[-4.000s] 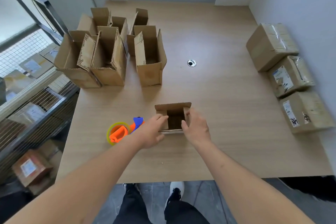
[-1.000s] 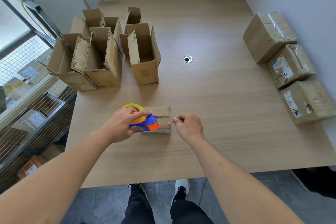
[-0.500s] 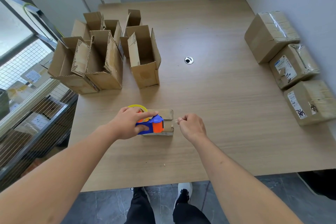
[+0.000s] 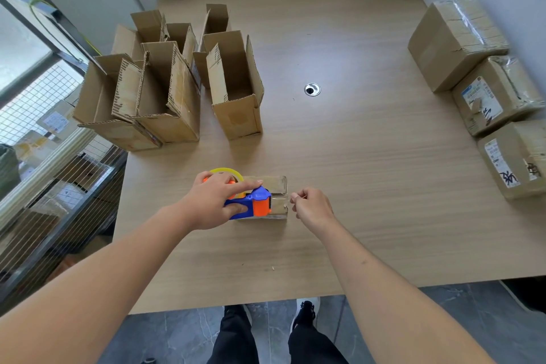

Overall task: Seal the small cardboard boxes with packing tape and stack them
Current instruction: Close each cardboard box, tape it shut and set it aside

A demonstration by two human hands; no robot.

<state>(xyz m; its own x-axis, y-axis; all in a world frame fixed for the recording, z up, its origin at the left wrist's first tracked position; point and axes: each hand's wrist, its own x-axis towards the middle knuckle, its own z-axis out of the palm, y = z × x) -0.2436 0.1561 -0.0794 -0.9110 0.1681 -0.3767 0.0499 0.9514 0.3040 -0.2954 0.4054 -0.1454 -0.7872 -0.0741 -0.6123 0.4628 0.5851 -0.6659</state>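
On the wood-grain table (image 4: 354, 186), near its front edge, a small closed corrugated cardboard box (image 4: 274, 186) lies with glossy clear tape across its top. The left hand (image 4: 215, 201) grips a blue-and-orange plastic tape dispenser (image 4: 254, 206) with a yellow-rimmed roll, pressed on the box. The right hand (image 4: 310, 205), fingers curled, pinches the tape end just beside the box's right edge.

Wooden table (image 4: 354, 171) with cardboard boxes (image 4: 236, 91)
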